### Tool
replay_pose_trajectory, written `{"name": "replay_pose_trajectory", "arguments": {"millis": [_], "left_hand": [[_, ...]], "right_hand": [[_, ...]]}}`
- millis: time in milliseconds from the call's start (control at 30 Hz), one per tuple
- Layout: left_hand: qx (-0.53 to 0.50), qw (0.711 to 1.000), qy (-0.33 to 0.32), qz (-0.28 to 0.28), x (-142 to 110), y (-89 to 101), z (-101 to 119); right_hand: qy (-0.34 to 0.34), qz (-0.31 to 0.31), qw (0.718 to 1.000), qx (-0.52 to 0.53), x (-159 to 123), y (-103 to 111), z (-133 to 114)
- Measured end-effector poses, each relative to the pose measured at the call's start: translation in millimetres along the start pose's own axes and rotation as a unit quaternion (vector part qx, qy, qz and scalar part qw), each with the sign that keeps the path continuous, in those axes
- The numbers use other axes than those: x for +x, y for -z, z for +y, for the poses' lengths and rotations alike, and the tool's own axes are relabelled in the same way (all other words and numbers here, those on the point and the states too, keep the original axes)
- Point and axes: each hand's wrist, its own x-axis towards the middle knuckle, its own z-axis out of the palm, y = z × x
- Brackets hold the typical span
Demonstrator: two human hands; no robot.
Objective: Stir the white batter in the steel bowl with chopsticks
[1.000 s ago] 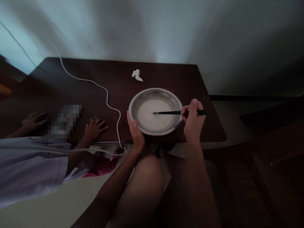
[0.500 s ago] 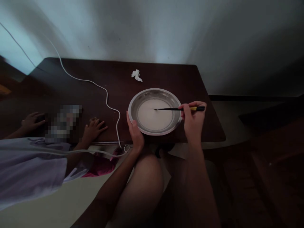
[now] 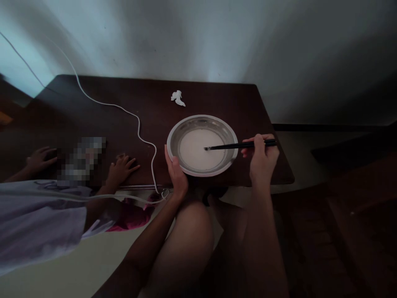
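A round metal bowl (image 3: 233, 157) with a pale rim stands near the front edge of the table. A milky white liquid (image 3: 198, 155) covers its bottom. My left hand (image 3: 178, 176) is closed on the bowl's near left side, with the thumb by the rim and the fingers along the outer wall. Dark chopsticks (image 3: 231, 146) are gripped in my right hand (image 3: 263, 159), which is to the right of the bowl. They reach over the right rim, and their wet-looking tips are over the middle of the liquid.
Crumpled white tissue (image 3: 178, 98) lies behind the bowl on the dark table (image 3: 217, 98). A white cable (image 3: 139, 128) winds across to the left. Another person's hands (image 3: 122, 169) rest on the table beside a blurred-out flat object (image 3: 82, 161). A wall stands behind.
My right hand has moved a little to the right with the chopsticks, and their tips have shifted slightly right. My left hand keeps its place on the bowl.
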Motion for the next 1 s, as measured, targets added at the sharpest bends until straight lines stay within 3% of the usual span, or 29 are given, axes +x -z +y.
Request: {"name": "replay_pose_trajectory", "arguments": {"millis": [67, 167, 233, 300, 400, 467, 633, 700, 800, 867, 1000], "left_hand": [[-0.005, 1.0, 0.001, -0.003, 0.4, 0.2, -1.8], [-0.007, 1.0, 0.002, -0.001, 0.8, 0.2, -1.6], [0.0, 1.0, 0.002, 0.001, 0.7, 0.0, 0.1], [0.004, 1.0, 0.004, 0.002, 0.3, -0.3, 1.7], [-0.005, 1.0, 0.005, 0.002, -0.1, -0.6, 1.9], [-0.01, 1.0, 0.002, 0.0, -0.1, -0.5, 0.5], [0.0, 1.0, 0.008, -0.001, -0.1, 0.3, -1.0], [0.003, 1.0, 0.011, 0.001, -0.3, 0.2, 0.4], [0.001, 1.0, 0.007, 0.0, -0.5, -0.3, 3.4], [0.003, 1.0, 0.007, 0.0, -0.6, -0.6, 4.9], [0.007, 1.0, 0.011, 0.003, -0.6, -0.5, 4.6]], "right_hand": [[-0.013, -0.011, 1.0, 0.013, 0.1, 1.6, -0.1], [-0.026, -0.095, 0.995, 0.026, -2.0, -3.5, 1.2], [-0.017, -0.118, 0.993, 0.019, -2.1, -6.3, 2.1], [0.003, -0.085, 0.996, 0.0, -0.2, -4.7, 2.2], [0.018, 0.012, 1.0, -0.02, 2.1, 2.3, 0.3], [0.013, 0.035, 0.999, -0.016, 0.9, 3.8, -1.1], [-0.005, -0.086, 0.996, -0.001, -4.5, -5.8, -0.7], [0.004, -0.075, 0.997, -0.018, -3.0, -5.9, -0.2], [0.007, 0.005, 0.999, -0.039, 0.8, 0.0, -0.6], [-0.005, 0.023, 0.999, -0.033, 1.1, 2.3, -0.8], [-0.021, -0.073, 0.997, -0.012, -3.1, -4.1, 0.9]]}}
